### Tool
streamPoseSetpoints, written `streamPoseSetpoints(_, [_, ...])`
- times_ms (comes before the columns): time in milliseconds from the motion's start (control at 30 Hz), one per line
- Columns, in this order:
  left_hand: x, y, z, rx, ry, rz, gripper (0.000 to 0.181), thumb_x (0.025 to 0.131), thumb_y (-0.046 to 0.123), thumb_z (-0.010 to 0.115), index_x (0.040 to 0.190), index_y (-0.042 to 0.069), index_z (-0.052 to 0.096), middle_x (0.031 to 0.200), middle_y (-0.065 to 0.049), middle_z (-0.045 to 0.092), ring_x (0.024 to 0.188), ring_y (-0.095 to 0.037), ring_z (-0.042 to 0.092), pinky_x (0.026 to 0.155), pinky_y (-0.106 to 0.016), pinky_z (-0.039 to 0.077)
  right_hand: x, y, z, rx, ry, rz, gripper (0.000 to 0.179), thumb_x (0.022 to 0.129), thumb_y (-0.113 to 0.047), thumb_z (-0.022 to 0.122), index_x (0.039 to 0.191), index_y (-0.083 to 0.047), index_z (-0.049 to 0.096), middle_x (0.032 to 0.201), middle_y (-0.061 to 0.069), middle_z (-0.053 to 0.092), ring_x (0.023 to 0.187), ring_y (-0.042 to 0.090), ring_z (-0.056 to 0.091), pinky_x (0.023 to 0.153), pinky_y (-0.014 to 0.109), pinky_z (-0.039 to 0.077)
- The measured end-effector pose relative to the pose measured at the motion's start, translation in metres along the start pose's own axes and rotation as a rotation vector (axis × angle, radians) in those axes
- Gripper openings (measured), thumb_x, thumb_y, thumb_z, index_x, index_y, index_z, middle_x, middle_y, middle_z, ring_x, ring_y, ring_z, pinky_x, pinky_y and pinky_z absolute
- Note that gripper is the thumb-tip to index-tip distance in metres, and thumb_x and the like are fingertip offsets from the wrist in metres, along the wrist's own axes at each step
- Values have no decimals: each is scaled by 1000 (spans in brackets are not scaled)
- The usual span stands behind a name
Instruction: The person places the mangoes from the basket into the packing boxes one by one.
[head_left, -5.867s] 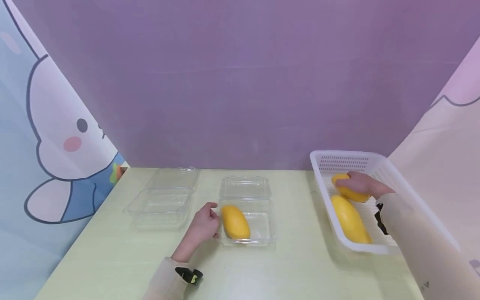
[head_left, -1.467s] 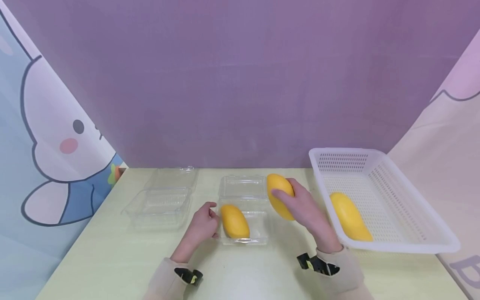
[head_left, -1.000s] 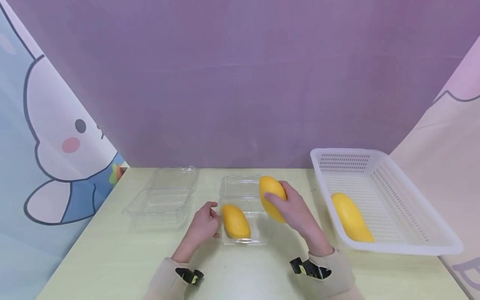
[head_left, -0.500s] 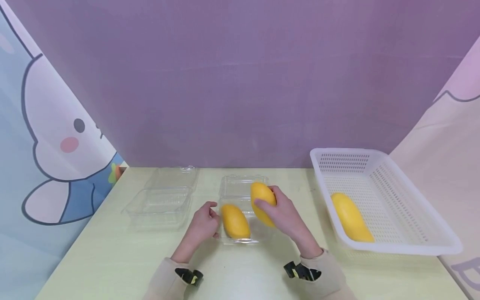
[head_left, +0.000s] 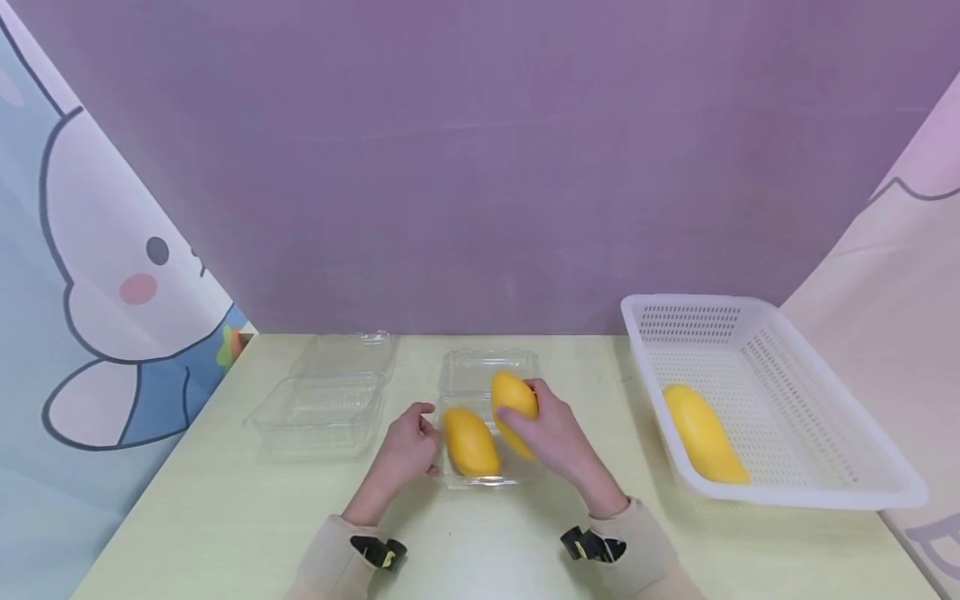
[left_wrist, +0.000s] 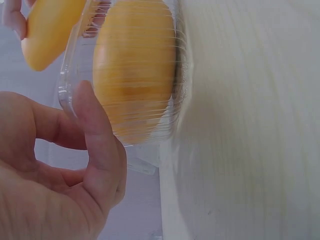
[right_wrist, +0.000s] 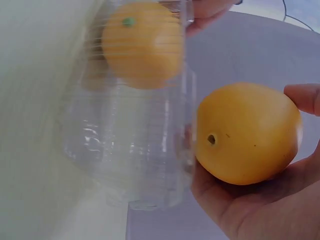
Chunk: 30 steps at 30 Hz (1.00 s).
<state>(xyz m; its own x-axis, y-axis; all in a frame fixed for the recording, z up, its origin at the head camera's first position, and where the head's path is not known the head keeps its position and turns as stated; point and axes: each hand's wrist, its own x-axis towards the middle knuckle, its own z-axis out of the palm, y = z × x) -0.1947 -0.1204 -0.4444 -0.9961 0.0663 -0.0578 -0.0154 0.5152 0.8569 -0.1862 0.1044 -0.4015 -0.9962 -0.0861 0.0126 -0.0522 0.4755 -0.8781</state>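
A clear plastic clamshell container [head_left: 517,454] stands with its lid folded back, a yellow mango [head_left: 470,443] lying in its left half. My left hand [head_left: 411,446] is at the container's left side, its curled fingers holding the rim, with one fingertip against the clear wall in the left wrist view. With thumb and fingers around it, my right hand [head_left: 553,432] grips a second yellow mango [head_left: 512,404], tilted above the right half of the container. The right wrist view shows this mango [right_wrist: 247,132] beside the container's rim, its small dark stem pit facing the camera.
Another clear clamshell [head_left: 318,417] sits with its lid back on the left of the pale table [head_left: 480,550]. To the right stands a white perforated basket [head_left: 855,433] with one mango [head_left: 702,433] in it. A purple backdrop [head_left: 480,167] rises behind the table.
My right hand has lifted a mango out of the basket and carried it left, then lower, over the container. The left hand stays at the container's left side.
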Motion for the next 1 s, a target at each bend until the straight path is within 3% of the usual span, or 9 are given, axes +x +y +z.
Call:
streamPoseSetpoints(400, [0, 2, -2, 3, 3, -2, 50, 91, 0, 51, 139, -11, 46, 91, -11, 54, 54, -17, 59, 53, -33, 55, 4, 6, 17, -112, 2, -18, 63, 88, -40, 71, 134, -1, 55, 101, 8, 65, 81, 21, 59, 72, 36, 51])
streamPoseSetpoints(800, [2, 1, -1, 12, -6, -2, 50, 91, 1, 51, 140, -10, 46, 91, -11, 54, 55, -17, 59, 54, -33, 55, 1, 8, 23, -233, -23, -99, 51, 89, -37, 68, 122, 1, 62, 100, 5, 63, 82, 20, 56, 74, 38, 50])
streamPoseSetpoints(1000, [1, 0, -1, 15, -2, 2, 50, 91, 0, 51, 140, -10, 46, 91, -11, 54, 54, -17, 60, 53, -33, 55, -1, 10, 26, -303, -32, -111, 57, 90, -36, 69, 128, 4, 59, 107, 9, 61, 87, 22, 54, 77, 39, 50])
